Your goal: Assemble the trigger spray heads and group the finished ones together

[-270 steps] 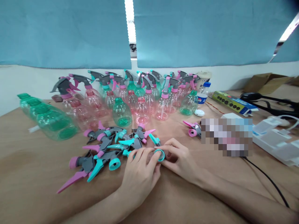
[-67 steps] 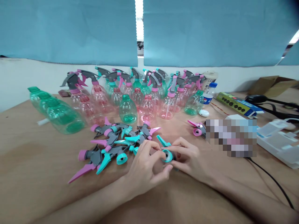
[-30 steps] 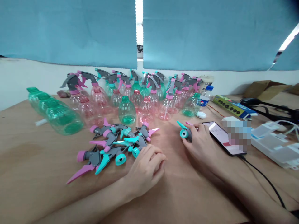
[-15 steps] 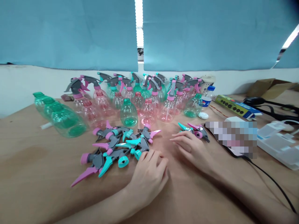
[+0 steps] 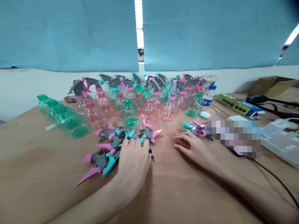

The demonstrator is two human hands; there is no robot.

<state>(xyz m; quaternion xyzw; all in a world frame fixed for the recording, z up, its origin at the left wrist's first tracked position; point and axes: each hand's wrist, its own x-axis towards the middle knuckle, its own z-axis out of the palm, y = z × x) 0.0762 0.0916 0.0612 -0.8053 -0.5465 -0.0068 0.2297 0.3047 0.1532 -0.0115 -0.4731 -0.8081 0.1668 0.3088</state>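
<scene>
My left hand (image 5: 134,161) lies palm down over the right side of a pile of grey trigger spray heads with pink and teal parts. Its fingers bend down onto teal-and-grey heads, and the fingertips are hidden, so a grip cannot be made out. Left of it lies a spray head with a pink trigger (image 5: 100,161). My right hand (image 5: 192,147) rests on its side on the table, fingers loosely apart and holding nothing. Just beyond it sits a small group of spray heads (image 5: 195,129). Behind the pile stand an open green bottle (image 5: 130,113) and an open pink bottle (image 5: 149,113).
Rows of bottles with spray heads fitted (image 5: 137,81) stand toward the wall. Several green bottles (image 5: 70,121) lie at left. On the right are a Pepsi bottle (image 5: 209,95), a white earbud case (image 5: 205,115), a green-and-blue box (image 5: 240,105), a clear plastic organizer (image 5: 277,137) and a black cable (image 5: 271,174).
My left hand has moved left and forward, from the pile's right edge to over its spray heads. My right hand stays nearly still. The view has shifted slightly.
</scene>
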